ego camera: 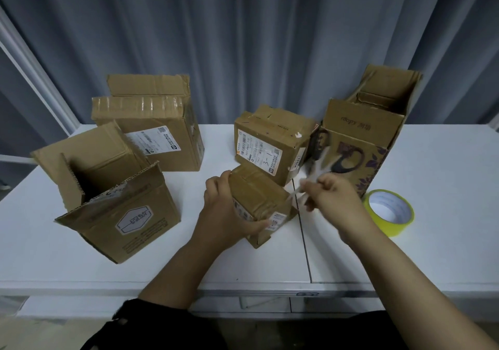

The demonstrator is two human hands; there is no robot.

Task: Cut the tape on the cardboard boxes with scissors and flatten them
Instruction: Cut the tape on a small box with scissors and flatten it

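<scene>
A small taped cardboard box (pixel 259 195) stands tilted on the white table (pixel 445 176), near the middle. My left hand (pixel 224 214) grips it from the left, thumb along its near side. My right hand (pixel 334 198) is just right of the box, fingers curled round motion-blurred scissors (pixel 347 162). Their black handle loops rise above the hand and a pale blade tip points at the box's right edge. How the blades meet the tape is too blurred to tell.
An open box (pixel 116 206) stands front left and a taped box (pixel 151 133) behind it. A closed labelled box (pixel 270 144) sits behind the small one. A tall open box (pixel 372 133) stands at the right, with a yellow tape roll (pixel 388 212) in front of it.
</scene>
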